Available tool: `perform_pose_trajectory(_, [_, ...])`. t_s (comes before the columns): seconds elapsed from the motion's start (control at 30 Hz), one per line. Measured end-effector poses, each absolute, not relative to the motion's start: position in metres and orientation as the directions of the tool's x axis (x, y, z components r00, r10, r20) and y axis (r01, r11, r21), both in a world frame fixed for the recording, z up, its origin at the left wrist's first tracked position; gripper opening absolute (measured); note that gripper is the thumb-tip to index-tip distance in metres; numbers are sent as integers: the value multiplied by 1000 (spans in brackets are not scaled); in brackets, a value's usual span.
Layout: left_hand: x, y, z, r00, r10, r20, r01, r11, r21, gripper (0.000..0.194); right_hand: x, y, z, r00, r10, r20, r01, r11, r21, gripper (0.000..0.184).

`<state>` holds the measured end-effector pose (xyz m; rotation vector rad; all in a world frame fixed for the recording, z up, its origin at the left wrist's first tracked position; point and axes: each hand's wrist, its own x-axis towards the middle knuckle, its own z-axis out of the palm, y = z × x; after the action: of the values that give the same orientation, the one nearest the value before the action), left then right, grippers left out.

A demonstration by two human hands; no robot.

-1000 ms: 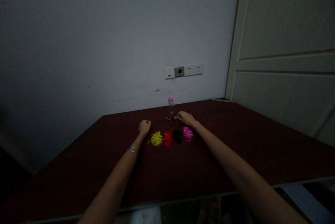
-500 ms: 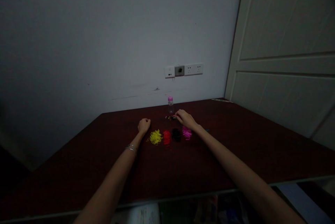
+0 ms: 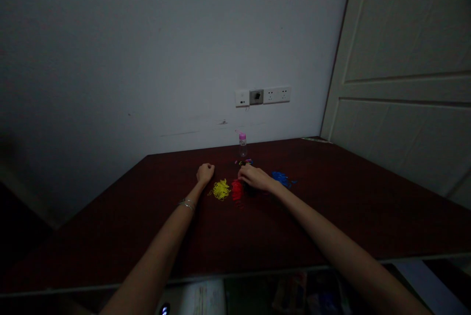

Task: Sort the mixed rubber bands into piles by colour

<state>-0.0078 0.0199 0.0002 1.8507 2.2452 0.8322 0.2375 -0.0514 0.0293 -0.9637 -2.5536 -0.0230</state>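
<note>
My left hand (image 3: 205, 172) rests on the table as a loose fist, left of a pile of yellow rubber bands (image 3: 221, 190); nothing shows in it. My right hand (image 3: 253, 177) has its fingers drawn together at the far edge of a red rubber band pile (image 3: 237, 190). What they pinch, if anything, is too small to tell. The black pile (image 3: 250, 191) is partly covered by this hand, which also hides the pink pile. Blue rubber bands (image 3: 280, 178) lie right of my right wrist. Beyond the fingertips is a small cluster of mixed coloured pieces (image 3: 243, 162).
A clear bottle with a pink cap (image 3: 243, 145) stands behind the mixed pieces. The dark red table (image 3: 147, 226) meets a wall with sockets (image 3: 270, 95). A white panelled door (image 3: 397, 89) is at the right. Papers (image 3: 206, 298) lie below the table's front edge.
My right hand has come back from the mixed pieces near the bottle to the red pile, now covering the pink pile and uncovering the blue one. My left hand stays in place.
</note>
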Motion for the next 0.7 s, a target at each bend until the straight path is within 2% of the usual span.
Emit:
perform_pose_trajectory(0.17, [-8,20,0,-249,933,261,875,101,473,33,236,-53,26,-704,609,365,628,774,-81,15])
perform_pose_trajectory(0.37, [-8,20,0,-250,932,261,874,101,476,32,249,-43,30,-646,619,446,642,757,-121,17])
perform_pose_trajectory(0.57, [-7,23,0,-270,931,247,868,124,480,32,310,-14,29,-359,728,584,749,598,-285,21])
perform_pose_trajectory(0.7, [-2,24,3,-273,929,252,878,133,460,31,360,3,8,-108,796,596,794,430,-430,21])
